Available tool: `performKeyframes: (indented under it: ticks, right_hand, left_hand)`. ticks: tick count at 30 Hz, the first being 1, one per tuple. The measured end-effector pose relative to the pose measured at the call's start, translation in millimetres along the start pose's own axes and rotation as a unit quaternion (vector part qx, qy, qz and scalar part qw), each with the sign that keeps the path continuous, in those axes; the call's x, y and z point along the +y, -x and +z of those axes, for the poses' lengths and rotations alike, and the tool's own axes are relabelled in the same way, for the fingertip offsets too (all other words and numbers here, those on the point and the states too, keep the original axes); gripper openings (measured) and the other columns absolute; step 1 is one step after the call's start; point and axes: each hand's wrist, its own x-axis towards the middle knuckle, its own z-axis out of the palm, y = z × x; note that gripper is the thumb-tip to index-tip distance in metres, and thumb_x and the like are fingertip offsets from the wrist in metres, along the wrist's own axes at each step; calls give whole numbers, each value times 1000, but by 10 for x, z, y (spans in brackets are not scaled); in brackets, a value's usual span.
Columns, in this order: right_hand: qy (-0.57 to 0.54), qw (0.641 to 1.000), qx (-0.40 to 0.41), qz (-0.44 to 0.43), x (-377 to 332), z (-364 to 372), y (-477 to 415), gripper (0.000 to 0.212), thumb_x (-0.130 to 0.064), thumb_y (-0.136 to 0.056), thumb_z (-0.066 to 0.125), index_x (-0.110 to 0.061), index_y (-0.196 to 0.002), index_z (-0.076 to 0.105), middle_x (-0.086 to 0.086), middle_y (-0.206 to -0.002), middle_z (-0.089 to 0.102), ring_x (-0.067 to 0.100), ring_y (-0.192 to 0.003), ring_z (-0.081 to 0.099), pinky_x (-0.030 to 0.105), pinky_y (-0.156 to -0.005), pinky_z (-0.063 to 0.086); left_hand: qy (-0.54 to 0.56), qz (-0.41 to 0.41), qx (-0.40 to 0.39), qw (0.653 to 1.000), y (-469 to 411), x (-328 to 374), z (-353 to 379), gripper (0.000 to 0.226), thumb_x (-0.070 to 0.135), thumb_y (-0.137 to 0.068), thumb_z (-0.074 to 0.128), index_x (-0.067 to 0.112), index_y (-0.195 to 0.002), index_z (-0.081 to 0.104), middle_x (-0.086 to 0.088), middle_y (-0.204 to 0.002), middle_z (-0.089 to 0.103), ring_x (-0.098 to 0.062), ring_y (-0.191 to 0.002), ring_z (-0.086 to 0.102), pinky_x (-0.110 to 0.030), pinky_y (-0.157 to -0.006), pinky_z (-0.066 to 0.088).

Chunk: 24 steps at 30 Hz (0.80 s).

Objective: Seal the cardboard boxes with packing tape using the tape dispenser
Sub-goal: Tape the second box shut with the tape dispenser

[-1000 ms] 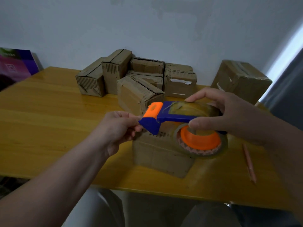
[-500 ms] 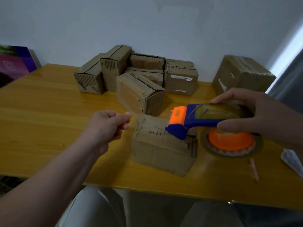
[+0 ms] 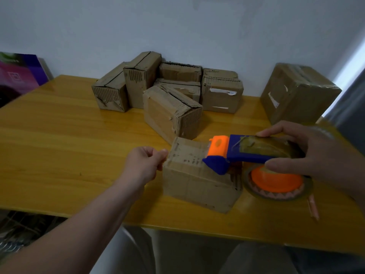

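Your right hand grips the blue and orange tape dispenser, fingers closed over the tape roll, its orange nose resting on top of the small cardboard box at the near edge of the yellow wooden desk. Your left hand sits at the box's 9 o'clock edge, fingers pinched shut; what they pinch cannot be told. At 12 o'clock, a cluster of worn boxes stands against the pale wall; one carries a white label too blurred to read. A larger box sits at 2 o'clock, a pencil at 4 o'clock. A purple panel leans at 10 o'clock, its writing illegible.
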Motion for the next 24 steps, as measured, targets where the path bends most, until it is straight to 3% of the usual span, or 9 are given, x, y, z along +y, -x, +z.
performKeyframes:
  ticks: [4, 9, 13, 16, 18, 21, 24]
  right_hand:
    - [-30, 1000, 3, -4, 56, 14, 18, 63, -60, -39, 78, -49, -99, 62, -17, -96, 69, 7, -88, 69, 23, -56, 57]
    - [-38, 999, 9, -7, 65, 41, 35, 78, -78, -28, 77, -50, -99, 62, -17, -98, 68, 8, -89, 69, 23, -55, 56]
    - [-47, 999, 8, -11, 74, 51, 46, 75, -74, -30, 78, -49, -99, 62, -17, -97, 68, 7, -89, 69, 21, -54, 55]
    - [-61, 998, 12, -9, 87, 74, 59, 72, -70, -32, 80, -48, -99, 63, -17, -96, 68, 9, -89, 69, 21, -55, 55]
    - [-71, 997, 14, -9, 110, 80, 65, 75, -73, -30, 80, -47, -99, 64, -16, -96, 69, 10, -89, 69, 21, -56, 55]
    - [-77, 997, 18, -9, 132, 99, 73, 72, -67, -34, 81, -47, -100, 63, -17, -98, 67, 11, -90, 69, 25, -58, 58]
    - [-82, 996, 35, -7, 173, 129, 99, 77, -73, -32, 80, -47, -103, 62, -17, -100, 66, 14, -93, 69, 34, -65, 61]
  left_hand:
    - [-49, 46, 3, 998, 34, -47, 52, 38, 25, -93, 57, 12, -58, 47, 0, -48, 44, -14, -45, 39, -27, -49, 31]
    - [-105, 22, -42, 993, 14, 5, 41, 39, 25, -96, 51, 11, -60, 47, 4, -45, 43, -17, -49, 41, -28, -51, 31]
    - [-181, -10, -60, 982, 10, -30, -33, 24, 22, -93, 54, 6, -76, 61, -10, -71, 62, -30, -72, 57, -44, -68, 48]
    - [5, 32, 18, 999, 123, 94, -61, 18, 16, -93, 51, 15, -90, 69, -7, -95, 70, -24, -96, 63, -42, -91, 50]
    - [95, 46, -29, 994, 265, 223, -29, 25, 14, -93, 49, 18, -112, 65, 0, -109, 67, -15, -106, 60, -34, -97, 46]
    - [44, 66, -109, 991, 429, 253, 56, 50, 17, -90, 53, 22, -139, 44, 16, -118, 53, 2, -108, 48, -21, -93, 40]
    - [6, 73, -141, 987, 465, 236, 82, 54, 22, -87, 60, 32, -136, 40, 24, -109, 56, 6, -96, 55, -11, -73, 43]
